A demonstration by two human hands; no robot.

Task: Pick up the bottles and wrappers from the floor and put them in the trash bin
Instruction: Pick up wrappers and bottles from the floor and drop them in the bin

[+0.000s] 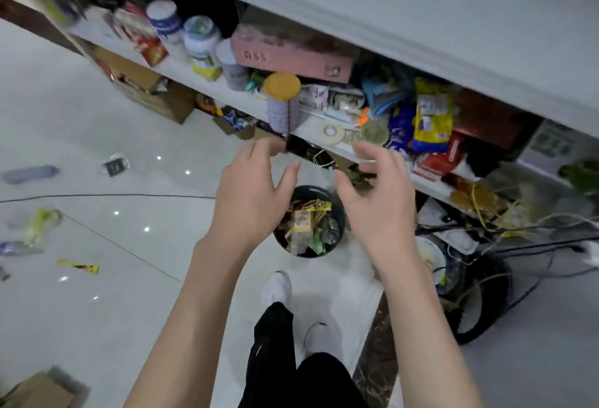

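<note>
A round black trash bin (pixel 338 209) stands on the white floor in front of my feet, with wrappers and a bottle inside it. My left hand (pixel 252 190) and my right hand (pixel 376 200) hover above the bin, one to each side, fingers spread and holding nothing. Far to the left on the floor lie a clear bottle with a purple tint (pixel 30 174), a small bottle with a dark label (pixel 114 166), a crumpled yellow-green bottle (pixel 42 224), another clear bottle (pixel 17 248) and a yellow wrapper (pixel 79 266).
A crowded white shelf unit (pixel 181 70) runs along the back and right, with jars, boxes and bags. Cardboard boxes (pixel 152 93) sit under it. Cables and a dark ring (pixel 479 297) lie at the right. A black cable (pixel 107 195) crosses the floor. Another box (pixel 35 391) is at bottom left.
</note>
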